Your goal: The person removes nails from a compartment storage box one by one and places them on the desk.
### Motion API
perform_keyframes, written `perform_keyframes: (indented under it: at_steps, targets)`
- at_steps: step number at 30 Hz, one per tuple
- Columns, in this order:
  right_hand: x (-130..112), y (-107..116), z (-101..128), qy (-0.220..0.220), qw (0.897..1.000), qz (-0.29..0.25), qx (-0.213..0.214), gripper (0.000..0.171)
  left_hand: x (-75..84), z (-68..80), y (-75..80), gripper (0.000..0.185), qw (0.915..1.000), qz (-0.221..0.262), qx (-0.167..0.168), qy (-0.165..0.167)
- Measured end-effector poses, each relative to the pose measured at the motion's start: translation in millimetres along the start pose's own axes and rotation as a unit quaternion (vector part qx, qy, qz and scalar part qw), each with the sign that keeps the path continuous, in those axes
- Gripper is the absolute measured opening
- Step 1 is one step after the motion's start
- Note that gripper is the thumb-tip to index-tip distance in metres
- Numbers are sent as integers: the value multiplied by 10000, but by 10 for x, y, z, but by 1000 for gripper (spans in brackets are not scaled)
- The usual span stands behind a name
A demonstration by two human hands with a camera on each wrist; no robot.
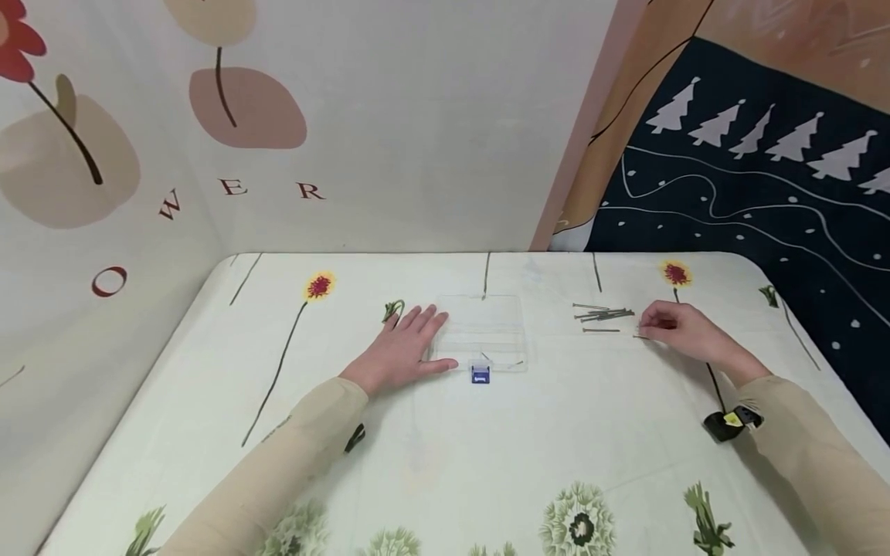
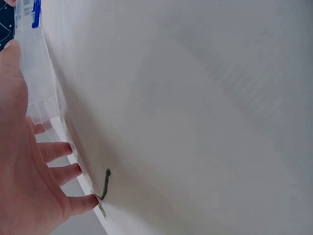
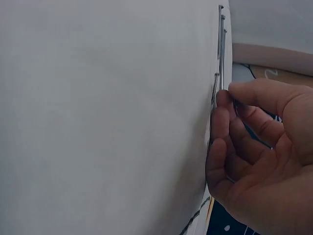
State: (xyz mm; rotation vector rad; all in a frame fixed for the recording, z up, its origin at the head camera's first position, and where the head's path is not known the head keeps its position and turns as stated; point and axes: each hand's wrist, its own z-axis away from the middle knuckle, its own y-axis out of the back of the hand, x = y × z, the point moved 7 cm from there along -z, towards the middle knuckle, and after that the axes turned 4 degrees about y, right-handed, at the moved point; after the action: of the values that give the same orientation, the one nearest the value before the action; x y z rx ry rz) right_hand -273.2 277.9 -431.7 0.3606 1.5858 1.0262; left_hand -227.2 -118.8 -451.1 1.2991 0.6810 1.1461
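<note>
A clear plastic box (image 1: 480,320) with compartments and a blue latch (image 1: 480,374) lies on the table; a couple of thin small pieces show near its front. My left hand (image 1: 406,347), fingers spread, rests against the box's left side. In the left wrist view its thumb lies along the box wall (image 2: 39,68). Several long nails (image 1: 605,315) lie in a loose bunch right of the box, with one nail (image 1: 601,330) apart in front. My right hand (image 1: 670,328) is just right of them, thumb and forefinger pinched together on what looks like a nail, mostly hidden by the fingers.
A flower-printed cloth (image 1: 542,440) covers the table. A pale printed curtain (image 1: 417,154) hangs behind it, and a dark cloth with white trees (image 1: 751,177) is at the right. A black strap device (image 1: 726,425) with a yellow mark is at the right wrist.
</note>
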Motion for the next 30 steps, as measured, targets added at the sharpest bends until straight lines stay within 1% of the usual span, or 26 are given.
perform_keyframes:
  at_steps: [5,9,21,30]
  targets:
    - [4,6,-8,85,9998,-59,-144,6,5,-7,6,92,10000,32,-13,-4]
    - [17,5,-5,33,9998,-10,-208,7,9,-13,2,92,10000,29,-16,-23]
    - [23,20,-15,-80,9999,52,-128,8,-1,-9,17,92,10000,-19,-21,6]
    - [-150,-30,-90,96,9999,-98,-25,8,3,-5,3,92,10000,-32,-49,27]
